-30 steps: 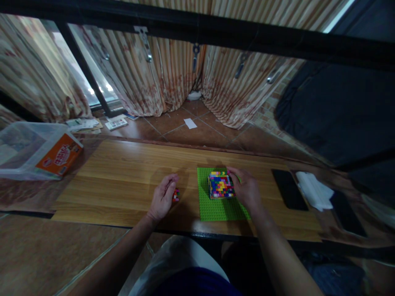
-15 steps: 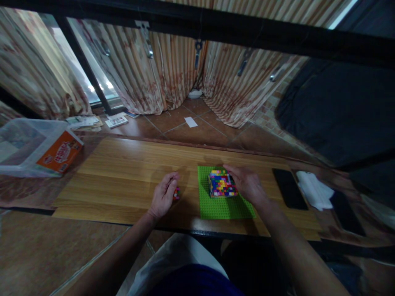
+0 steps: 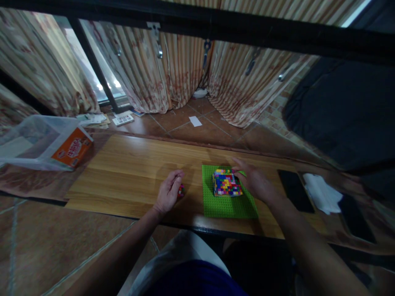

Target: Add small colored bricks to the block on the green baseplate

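Observation:
A block built of small multicoloured bricks (image 3: 227,183) stands on a green studded baseplate (image 3: 230,209). My right hand (image 3: 254,181) is over the plate at the block's right side. Its index finger and thumb are stretched apart by the block's upper right corner, slightly blurred, and I make out no brick between them. To the left of the plate, my left hand (image 3: 169,192) is low over the tabletop with its fingers curled and thumb pressed in. Any piece within those fingers is hidden. Several loose small bricks (image 3: 181,190) show just beside it, partly covered by the hand.
The wooden board (image 3: 129,172) forms the work surface. A clear plastic bin (image 3: 46,158) with an orange label stands at the left. A black phone-like slab (image 3: 296,191), a white cloth or tissue (image 3: 322,193) and another dark slab (image 3: 356,220) lie at the right.
The whole view has shifted a little, so things appear farther right. My right hand's index finger and thumb have spread apart by the block. My left hand stays beside the loose bricks.

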Motion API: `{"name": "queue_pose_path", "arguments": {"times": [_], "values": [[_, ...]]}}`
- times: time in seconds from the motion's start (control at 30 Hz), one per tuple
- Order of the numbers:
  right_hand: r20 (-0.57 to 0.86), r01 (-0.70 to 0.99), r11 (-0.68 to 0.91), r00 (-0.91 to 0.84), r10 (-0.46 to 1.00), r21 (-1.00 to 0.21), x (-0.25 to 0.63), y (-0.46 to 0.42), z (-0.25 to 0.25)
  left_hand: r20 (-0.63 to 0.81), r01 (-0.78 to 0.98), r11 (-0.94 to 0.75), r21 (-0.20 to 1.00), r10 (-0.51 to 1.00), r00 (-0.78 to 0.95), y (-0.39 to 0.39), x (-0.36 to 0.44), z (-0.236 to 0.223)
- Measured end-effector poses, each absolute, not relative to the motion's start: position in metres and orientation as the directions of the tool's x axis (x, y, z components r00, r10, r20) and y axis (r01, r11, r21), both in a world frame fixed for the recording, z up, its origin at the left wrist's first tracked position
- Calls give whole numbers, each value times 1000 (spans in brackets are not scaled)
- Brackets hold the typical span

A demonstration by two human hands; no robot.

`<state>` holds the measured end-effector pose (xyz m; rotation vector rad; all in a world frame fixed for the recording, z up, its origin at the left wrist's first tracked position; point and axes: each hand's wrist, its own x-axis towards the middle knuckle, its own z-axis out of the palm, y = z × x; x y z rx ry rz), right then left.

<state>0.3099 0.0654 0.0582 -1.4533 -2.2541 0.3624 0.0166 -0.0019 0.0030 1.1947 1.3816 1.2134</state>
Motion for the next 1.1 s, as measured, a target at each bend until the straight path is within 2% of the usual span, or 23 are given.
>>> {"name": "queue_pose_path", "arguments": {"times": [0.17,0.27,0.4,0.57,0.77,1.1], "values": [[378,778,396,-220,899,-488,277,38,62,-72,38,77,996,990,-119,-3,17,4],[415,726,456,-254,873,-515,242,19,65,-38,64,46,997,992,-122,-3,16,4],[320,655,475,-351,880,-587,199,4,52,5,79,6,997,991,-132,-2,13,0],[210,660,407,-359,909,-631,164,10,27,49,-25,-53,998,987,-152,2,9,-9],[54,745,386,-427,902,-544,140,24,20,116,-69,-125,990,986,-122,5,8,-14],[-6,816,327,-375,927,-476,132,23,16,104,-40,-111,993,983,-149,5,8,-18]]}}
